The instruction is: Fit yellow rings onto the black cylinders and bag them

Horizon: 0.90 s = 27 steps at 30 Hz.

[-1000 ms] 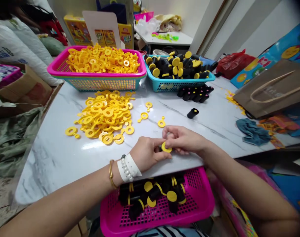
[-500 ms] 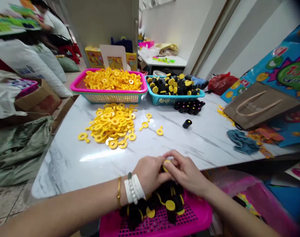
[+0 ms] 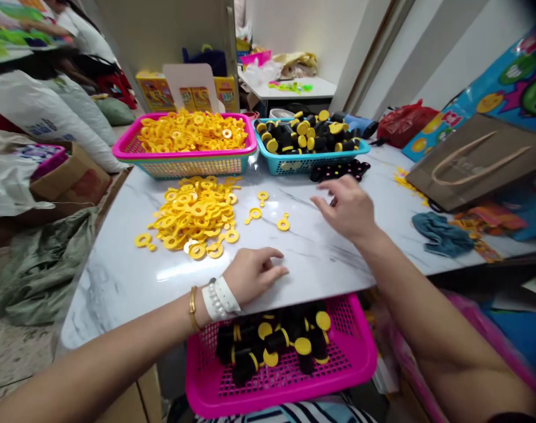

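My left hand [image 3: 255, 274] hovers over the front of the marble-patterned table, thumb and fingers apart, holding nothing. Further right, my right hand [image 3: 349, 208] is stretched over the table just in front of the black cylinders with pink dots [image 3: 338, 170]. Its thumb and forefinger are spread; a small dark spot shows behind them, too hidden to make out. Below the table edge, a pink basket [image 3: 351, 376] holds several black cylinders with yellow caps [image 3: 303, 346]. Loose yellow ring-shaped tabs [image 3: 283, 222] lie between the hands and a larger pile of yellow tabs [image 3: 193, 214].
At the back stand a pink basket of yellow tabs [image 3: 118, 150] and a blue basket of capped cylinders [image 3: 272, 164]. A brown paper bag [image 3: 466, 164], a blue cloth [image 3: 442, 234] and a red plastic bag [image 3: 404, 123] sit on the right. A person [image 3: 85, 35] sits far left.
My hands have parted and left the capped black cylinder they held over the basket. The right hand has moved forward to where the lone black cylinder stood; the left has shifted left.
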Each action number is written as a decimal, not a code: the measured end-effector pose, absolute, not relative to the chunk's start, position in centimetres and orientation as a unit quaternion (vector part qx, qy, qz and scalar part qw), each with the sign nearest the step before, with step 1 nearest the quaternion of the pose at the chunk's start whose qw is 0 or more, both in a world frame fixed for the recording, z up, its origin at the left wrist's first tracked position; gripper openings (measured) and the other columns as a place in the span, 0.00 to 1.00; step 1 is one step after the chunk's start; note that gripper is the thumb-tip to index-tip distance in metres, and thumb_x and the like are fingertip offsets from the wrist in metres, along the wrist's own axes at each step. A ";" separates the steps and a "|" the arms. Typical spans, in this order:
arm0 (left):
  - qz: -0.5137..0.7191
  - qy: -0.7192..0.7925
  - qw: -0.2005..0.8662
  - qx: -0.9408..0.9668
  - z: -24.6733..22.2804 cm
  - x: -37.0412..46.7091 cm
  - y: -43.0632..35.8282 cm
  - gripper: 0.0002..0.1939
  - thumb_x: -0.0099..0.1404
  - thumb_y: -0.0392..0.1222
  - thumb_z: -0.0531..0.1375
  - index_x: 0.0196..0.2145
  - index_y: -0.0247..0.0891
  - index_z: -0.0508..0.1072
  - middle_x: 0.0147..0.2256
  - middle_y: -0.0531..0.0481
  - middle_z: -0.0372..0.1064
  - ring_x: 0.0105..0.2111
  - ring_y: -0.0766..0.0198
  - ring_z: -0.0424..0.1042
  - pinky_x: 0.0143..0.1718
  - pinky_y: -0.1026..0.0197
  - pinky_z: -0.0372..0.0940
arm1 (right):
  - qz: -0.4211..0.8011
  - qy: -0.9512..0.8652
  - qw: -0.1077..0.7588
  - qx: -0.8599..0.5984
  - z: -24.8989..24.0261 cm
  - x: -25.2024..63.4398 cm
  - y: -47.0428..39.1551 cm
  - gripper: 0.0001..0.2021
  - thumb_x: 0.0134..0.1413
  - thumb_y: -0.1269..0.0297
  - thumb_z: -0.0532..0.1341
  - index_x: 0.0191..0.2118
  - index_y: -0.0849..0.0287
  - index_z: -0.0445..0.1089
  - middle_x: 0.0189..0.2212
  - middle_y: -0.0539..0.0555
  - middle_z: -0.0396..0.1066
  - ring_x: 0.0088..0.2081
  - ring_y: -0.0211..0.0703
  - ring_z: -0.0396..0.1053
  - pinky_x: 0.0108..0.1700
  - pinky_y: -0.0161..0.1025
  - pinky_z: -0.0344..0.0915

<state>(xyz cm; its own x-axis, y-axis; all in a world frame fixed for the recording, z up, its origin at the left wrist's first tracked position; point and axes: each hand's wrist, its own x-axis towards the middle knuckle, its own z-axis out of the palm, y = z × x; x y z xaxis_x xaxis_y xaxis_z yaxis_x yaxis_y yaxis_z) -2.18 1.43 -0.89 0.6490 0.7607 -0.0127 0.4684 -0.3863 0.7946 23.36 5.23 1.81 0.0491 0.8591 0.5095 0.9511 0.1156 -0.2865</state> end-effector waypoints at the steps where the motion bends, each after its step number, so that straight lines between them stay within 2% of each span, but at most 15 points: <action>1: 0.183 0.376 0.411 0.810 -1.0 -2.3 1.9 0.15 0.64 0.47 0.60 0.45 0.35 0.75 0.24 0.52 0.73 0.21 0.69 0.67 0.26 0.66 0.61 | -0.117 -0.669 0.285 -0.676 1.7 24.6 5.9 0.23 0.52 0.50 0.65 0.50 0.58 0.73 0.47 0.63 0.67 0.44 0.53 0.66 0.44 0.46 0.63; 3: 0.185 0.369 0.424 0.806 -1.2 -2.4 2.2 0.14 0.65 0.45 0.59 0.45 0.35 0.75 0.24 0.53 0.72 0.21 0.70 0.66 0.26 0.66 0.61 | -0.124 -0.672 0.235 -0.691 1.4 26.9 6.3 0.31 0.46 0.49 0.69 0.55 0.58 0.70 0.54 0.67 0.61 0.51 0.60 0.63 0.49 0.51 0.62; 5: 0.187 0.363 0.421 0.810 -1.3 -2.3 2.1 0.14 0.64 0.45 0.60 0.44 0.36 0.75 0.24 0.53 0.72 0.21 0.70 0.65 0.26 0.66 0.60 | -0.067 -0.707 0.173 -0.683 1.0 28.3 5.9 0.24 0.49 0.57 0.67 0.52 0.60 0.72 0.52 0.65 0.65 0.50 0.58 0.65 0.50 0.50 0.63; 7: 0.195 0.360 0.413 0.813 -1.3 -2.1 1.8 0.13 0.64 0.44 0.61 0.44 0.36 0.75 0.24 0.53 0.72 0.21 0.70 0.65 0.26 0.65 0.61 | -0.015 -0.735 0.145 -0.662 0.6 28.1 4.9 0.14 0.54 0.65 0.62 0.47 0.61 0.74 0.44 0.61 0.71 0.44 0.51 0.70 0.48 0.46 0.65; 10: 0.229 0.368 0.397 0.809 -1.4 -2.0 1.5 0.16 0.61 0.42 0.64 0.47 0.36 0.73 0.28 0.53 0.73 0.22 0.70 0.65 0.29 0.64 0.63 | 0.034 -0.753 0.178 -0.632 0.3 24.8 2.6 0.15 0.54 0.67 0.62 0.48 0.61 0.71 0.40 0.57 0.74 0.39 0.48 0.72 0.45 0.44 0.67; 12: 0.259 0.379 0.357 0.813 -1.6 -2.1 1.5 0.24 0.58 0.40 0.66 0.52 0.35 0.69 0.35 0.50 0.73 0.24 0.69 0.66 0.32 0.62 0.65 | 0.092 -0.758 0.221 -0.607 0.4 21.2 0.9 0.20 0.52 0.65 0.65 0.51 0.61 0.67 0.39 0.56 0.75 0.37 0.46 0.73 0.42 0.42 0.68; 14: 0.282 0.383 0.302 0.826 -1.7 -2.3 1.6 0.30 0.56 0.40 0.68 0.55 0.34 0.66 0.40 0.46 0.72 0.28 0.67 0.67 0.35 0.59 0.67 | 0.153 -0.767 0.250 -0.571 0.8 17.8 -0.5 0.19 0.52 0.65 0.65 0.50 0.60 0.65 0.40 0.56 0.75 0.38 0.45 0.73 0.41 0.40 0.69; 17: 0.298 0.381 0.259 0.836 -1.8 -2.8 2.0 0.26 0.57 0.38 0.68 0.52 0.34 0.67 0.41 0.44 0.71 0.34 0.61 0.69 0.38 0.56 0.67 | 0.237 -0.785 0.241 -0.520 1.8 14.8 -1.3 0.17 0.54 0.66 0.64 0.49 0.60 0.64 0.41 0.56 0.74 0.38 0.44 0.73 0.41 0.39 0.68; 20: 0.285 0.390 0.267 0.834 -1.8 -3.3 2.3 0.19 0.58 0.37 0.66 0.47 0.35 0.71 0.38 0.46 0.72 0.36 0.60 0.70 0.39 0.55 0.66 | 0.302 -0.787 0.206 -0.497 2.9 14.9 -0.3 0.17 0.55 0.62 0.64 0.49 0.60 0.65 0.39 0.55 0.75 0.34 0.42 0.74 0.38 0.39 0.69; 22: 0.270 0.402 0.275 0.830 -1.8 -3.4 2.4 0.15 0.57 0.35 0.65 0.44 0.36 0.73 0.36 0.48 0.72 0.33 0.62 0.69 0.38 0.56 0.66 | 0.272 -0.784 0.217 -0.514 3.0 16.2 1.3 0.16 0.56 0.59 0.63 0.48 0.59 0.68 0.41 0.55 0.75 0.35 0.42 0.74 0.40 0.40 0.69; 24: 0.257 0.417 0.284 0.824 -1.7 -3.5 2.4 0.14 0.56 0.33 0.66 0.42 0.37 0.74 0.33 0.51 0.71 0.30 0.64 0.68 0.37 0.58 0.65 | 0.190 -0.793 0.228 -0.532 2.2 17.7 3.2 0.15 0.57 0.59 0.62 0.49 0.57 0.70 0.48 0.58 0.73 0.43 0.48 0.73 0.47 0.47 0.68; 27: 0.243 0.439 0.297 0.812 -1.4 -3.5 2.2 0.14 0.53 0.34 0.68 0.39 0.37 0.74 0.33 0.51 0.69 0.30 0.64 0.66 0.37 0.59 0.65 | 0.125 -0.822 0.197 -0.519 0.1 19.6 5.1 0.16 0.55 0.60 0.64 0.50 0.54 0.72 0.56 0.58 0.67 0.56 0.55 0.63 0.58 0.56 0.59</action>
<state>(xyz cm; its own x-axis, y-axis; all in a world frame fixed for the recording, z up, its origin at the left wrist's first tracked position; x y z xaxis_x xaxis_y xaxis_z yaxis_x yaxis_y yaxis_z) -3.51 2.16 -1.42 0.4970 0.8573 0.1340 0.5681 -0.4382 0.6966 19.58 5.07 0.13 -0.3841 0.9028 0.1935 0.8044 0.4301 -0.4098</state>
